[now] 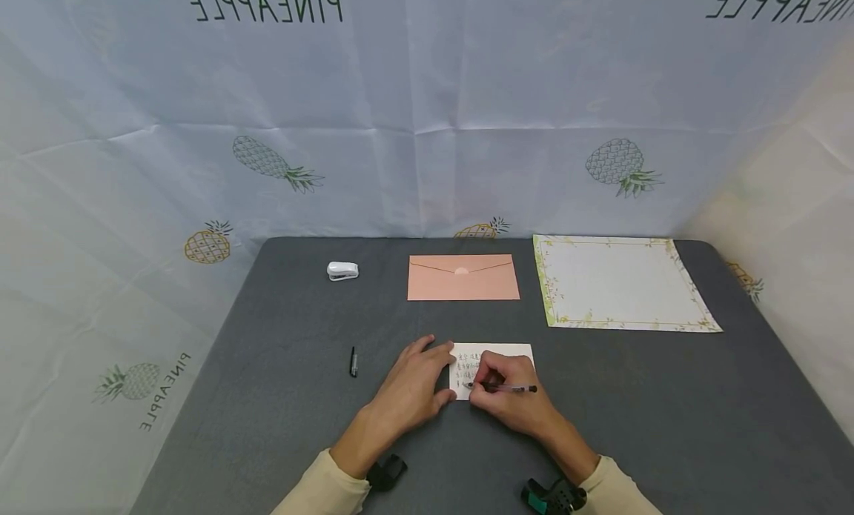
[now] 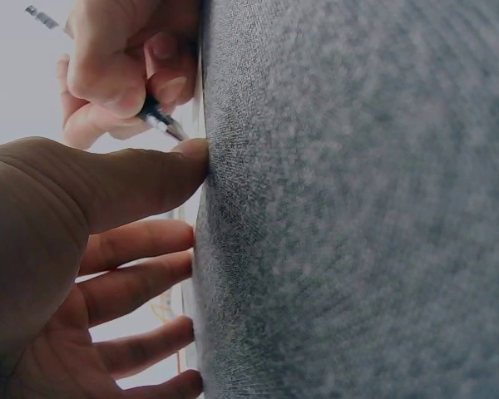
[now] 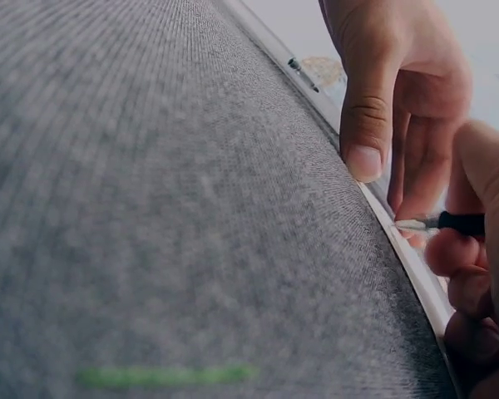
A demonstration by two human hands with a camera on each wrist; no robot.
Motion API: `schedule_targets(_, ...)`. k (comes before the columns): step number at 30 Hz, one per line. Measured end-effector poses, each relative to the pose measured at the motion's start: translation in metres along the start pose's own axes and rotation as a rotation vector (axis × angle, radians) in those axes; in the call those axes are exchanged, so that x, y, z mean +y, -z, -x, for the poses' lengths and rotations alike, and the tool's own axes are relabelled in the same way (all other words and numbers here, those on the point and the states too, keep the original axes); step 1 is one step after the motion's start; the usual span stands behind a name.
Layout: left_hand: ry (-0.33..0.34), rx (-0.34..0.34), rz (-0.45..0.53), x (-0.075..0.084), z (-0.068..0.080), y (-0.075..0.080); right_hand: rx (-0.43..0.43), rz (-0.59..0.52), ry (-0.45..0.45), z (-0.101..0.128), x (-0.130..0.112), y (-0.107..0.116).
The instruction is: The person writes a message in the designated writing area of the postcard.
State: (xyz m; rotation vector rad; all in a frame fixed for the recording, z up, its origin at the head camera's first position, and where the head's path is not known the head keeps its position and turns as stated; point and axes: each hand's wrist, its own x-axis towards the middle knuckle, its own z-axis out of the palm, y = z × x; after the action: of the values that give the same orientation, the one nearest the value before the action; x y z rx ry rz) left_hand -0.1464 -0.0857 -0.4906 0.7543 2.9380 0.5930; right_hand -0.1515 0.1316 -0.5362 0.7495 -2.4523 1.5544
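Note:
A small white card [image 1: 494, 350] with several lines of handwriting lies on the dark grey table. My right hand [image 1: 510, 393] pinches a pen [image 1: 517, 388], a clear-barrelled one with a black grip, its tip down at the writing on the card's left half. In the right wrist view the pen's tip [image 3: 412, 224] meets the card close to the left hand. My left hand [image 1: 415, 381] rests at the card's left edge with its fingers spread; thumb and fingertips press there. The left wrist view shows its thumb [image 2: 150, 179] fairly straight, beside the pen tip.
Beyond the card lies a pink envelope [image 1: 463, 284], flap side up. To its right is a large white sheet [image 1: 617, 281] with a floral border. A white stapler [image 1: 343, 270] stands at the back left, and a black pen cap [image 1: 353, 361] lies left of my left hand.

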Motion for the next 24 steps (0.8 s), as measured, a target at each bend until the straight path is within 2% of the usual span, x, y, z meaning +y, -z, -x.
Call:
schedule_targets(17, -0.007, 0.001, -0.003, -0.0003, -0.0001, -0.0008, -0.021, 0.006, -0.005, 0.0000, -0.0007, 0.0017)
schedule_targets(24, -0.012, 0.007, -0.004, -0.0008, 0.0004, -0.0008, 0.003, 0.007, 0.015, 0.0001, -0.0004, 0.0012)
